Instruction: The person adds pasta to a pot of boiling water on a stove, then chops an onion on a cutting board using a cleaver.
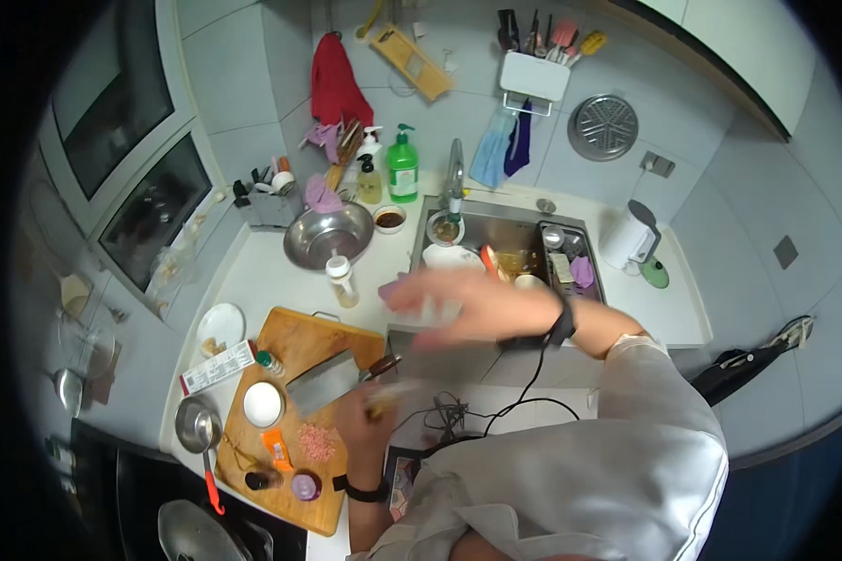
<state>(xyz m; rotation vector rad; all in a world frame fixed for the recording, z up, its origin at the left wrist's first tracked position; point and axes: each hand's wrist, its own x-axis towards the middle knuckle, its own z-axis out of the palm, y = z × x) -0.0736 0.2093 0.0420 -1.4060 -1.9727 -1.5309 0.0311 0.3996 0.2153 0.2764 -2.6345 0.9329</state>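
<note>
Has the wooden cutting board at left, bearing chopped pink food in a heap and, farther back, the cleaver, lying flat. Holds the left hand curled just beside both, blurred; cannot tell if gripping anything. Extends the right hand across the near-left corner of the sink, too smeared to tell wide or narrow. Looks like ingredient preparation; probably calls for staying clear of the blade.

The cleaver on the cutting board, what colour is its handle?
The cleaver handle is dark brown; the head view shows it best.
</note>
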